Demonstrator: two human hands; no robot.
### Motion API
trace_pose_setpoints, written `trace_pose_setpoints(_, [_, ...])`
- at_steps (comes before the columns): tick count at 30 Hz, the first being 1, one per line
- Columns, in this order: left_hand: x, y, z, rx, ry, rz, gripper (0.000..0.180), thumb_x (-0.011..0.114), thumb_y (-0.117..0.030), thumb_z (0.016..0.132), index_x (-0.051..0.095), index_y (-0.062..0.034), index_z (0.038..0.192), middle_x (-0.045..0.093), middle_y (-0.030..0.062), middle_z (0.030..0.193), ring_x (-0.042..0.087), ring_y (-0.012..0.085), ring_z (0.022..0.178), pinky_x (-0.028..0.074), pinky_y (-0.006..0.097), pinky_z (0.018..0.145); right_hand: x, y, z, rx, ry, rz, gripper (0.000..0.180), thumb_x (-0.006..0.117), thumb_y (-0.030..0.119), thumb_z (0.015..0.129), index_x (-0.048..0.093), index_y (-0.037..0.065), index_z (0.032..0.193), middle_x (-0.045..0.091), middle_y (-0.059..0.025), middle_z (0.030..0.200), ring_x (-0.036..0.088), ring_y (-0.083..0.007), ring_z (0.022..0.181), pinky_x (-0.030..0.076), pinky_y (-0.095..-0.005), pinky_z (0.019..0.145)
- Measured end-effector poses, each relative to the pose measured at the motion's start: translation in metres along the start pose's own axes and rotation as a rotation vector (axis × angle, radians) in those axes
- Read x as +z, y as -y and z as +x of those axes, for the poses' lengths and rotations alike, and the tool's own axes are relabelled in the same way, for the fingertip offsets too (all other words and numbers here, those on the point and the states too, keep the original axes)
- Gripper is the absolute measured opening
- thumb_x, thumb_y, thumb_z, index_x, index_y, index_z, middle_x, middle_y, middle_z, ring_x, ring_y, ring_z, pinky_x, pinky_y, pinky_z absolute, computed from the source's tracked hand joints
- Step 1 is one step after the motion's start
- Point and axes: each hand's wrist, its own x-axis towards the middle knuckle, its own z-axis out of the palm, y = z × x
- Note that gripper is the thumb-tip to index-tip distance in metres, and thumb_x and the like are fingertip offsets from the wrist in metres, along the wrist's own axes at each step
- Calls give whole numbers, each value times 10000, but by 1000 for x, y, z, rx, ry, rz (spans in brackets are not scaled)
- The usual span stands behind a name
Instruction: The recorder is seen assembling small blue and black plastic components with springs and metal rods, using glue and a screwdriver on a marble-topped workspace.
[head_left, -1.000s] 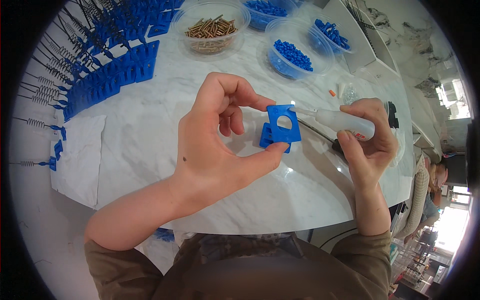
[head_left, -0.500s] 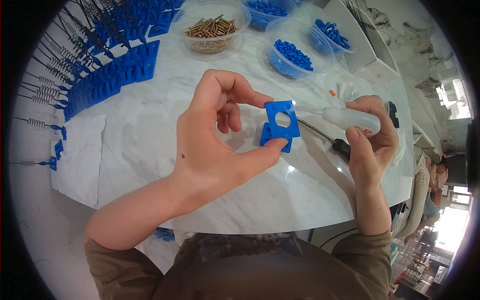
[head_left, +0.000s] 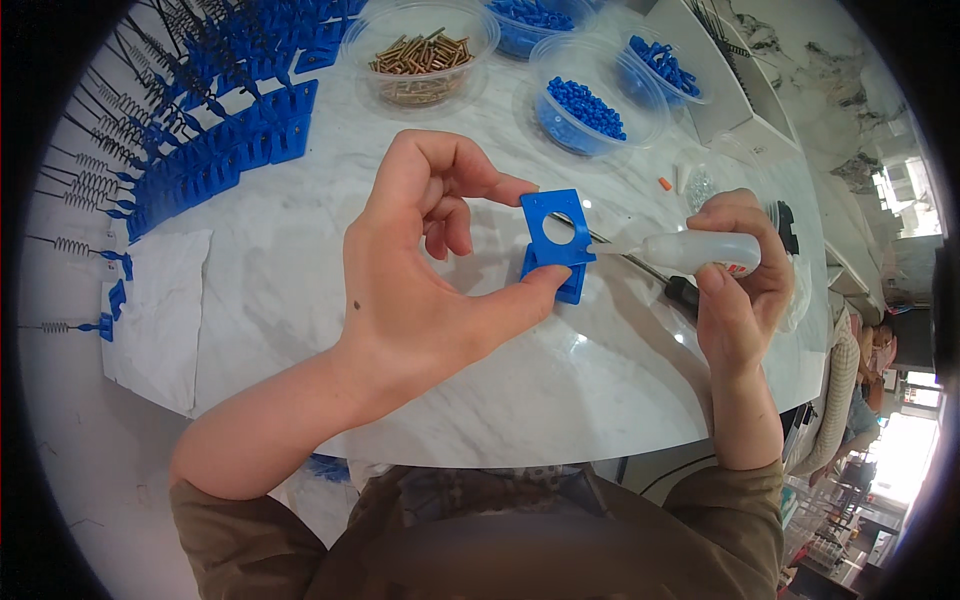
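Note:
My left hand (head_left: 410,270) pinches a flat blue plastic plate (head_left: 537,213) with a round hole, its thumb at the lower edge and a fingertip at the upper left corner. Between the fingers of my right hand (head_left: 745,290) is a white squeeze bottle (head_left: 690,250), tipped sideways. Its thin nozzle points left and meets or nearly meets the plate's lower right corner. Below the plate, partly hidden by it and my thumb, lies another blue plastic piece (head_left: 572,288). A screwdriver (head_left: 648,270) with a dark handle lies on the table behind the bottle, partly covered.
Rows of blue pieces with black springs (head_left: 225,140) fill the far left, beside a white paper sheet (head_left: 160,310). Clear tubs hold brass-coloured pins (head_left: 425,58), small blue beads (head_left: 585,112) and other blue parts (head_left: 662,68). A white box (head_left: 735,100) stands far right.
The blue plate has shifted slightly up and left and tilted. The bottle has come down a little, its nozzle moving from the plate's upper right corner to its lower right corner.

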Motion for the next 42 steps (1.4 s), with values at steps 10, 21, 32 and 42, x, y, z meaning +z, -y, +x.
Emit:
trace_pose_setpoints(10, [0, -1, 0, -8, -8, -1, 568, 796, -42, 608, 392, -99, 1003, 638, 62, 1020, 363, 49, 689, 331, 202, 623, -1, -4, 1, -106, 31, -95, 286, 649, 80, 681, 629, -38, 940, 616, -124, 953, 525, -201, 900, 409, -317, 801])
trace_pose_setpoints(21, [0, 1, 0, 14, -10, 16, 568, 797, -46, 600, 394, -97, 998, 642, 62, 1008, 364, 49, 683, 331, 201, 619, 0, -2, 0, 15, -10, 16, 291, 651, 80, 705, 621, -35, 971, 591, -88, 947, 530, -161, 895, 406, -308, 847])
trace_pose_setpoints(32, [-1, -2, 0, 58, 19, 81, 584, 802, -42, 594, 387, -105, 1000, 649, 56, 1001, 361, 42, 668, 333, 193, 607, 7, -2, -2, -13, 71, -2, 272, 665, 50, 701, 645, -18, 964, 622, -94, 961, 532, -184, 921, 360, -346, 924])
trace_pose_setpoints(42, [-1, -1, -2, 81, 29, 95, 587, 807, -46, 599, 396, -103, 1013, 646, 46, 1002, 372, 39, 671, 334, 193, 612, 6, -1, -3, -68, 104, -69, 275, 681, 45, 680, 648, -10, 947, 625, -95, 934, 542, -189, 891, 370, -344, 906])
